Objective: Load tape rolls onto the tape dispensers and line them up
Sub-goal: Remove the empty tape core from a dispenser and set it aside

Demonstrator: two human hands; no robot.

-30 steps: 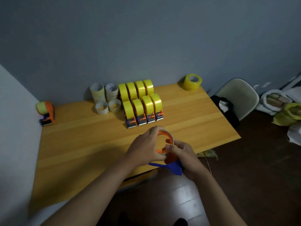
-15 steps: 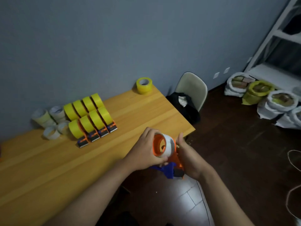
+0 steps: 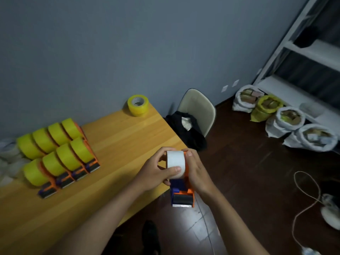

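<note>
Both hands raised just past the table [image 3: 114, 144] edge. Left hand [image 3: 156, 170] curled around white tape roll [image 3: 175, 163], thumb on its front. Right hand [image 3: 196, 168] gripping orange dispenser [image 3: 183, 195] that carries the roll. On the table: eight loaded dispensers [image 3: 60, 153] in two rows, one loose yellow roll [image 3: 138, 105] near the wall.

It looked like a storeroom: beside the wooden table [image 3: 117, 144] stood metal shelving [image 3: 287, 57] and filled sacks [image 3: 287, 122].
</note>
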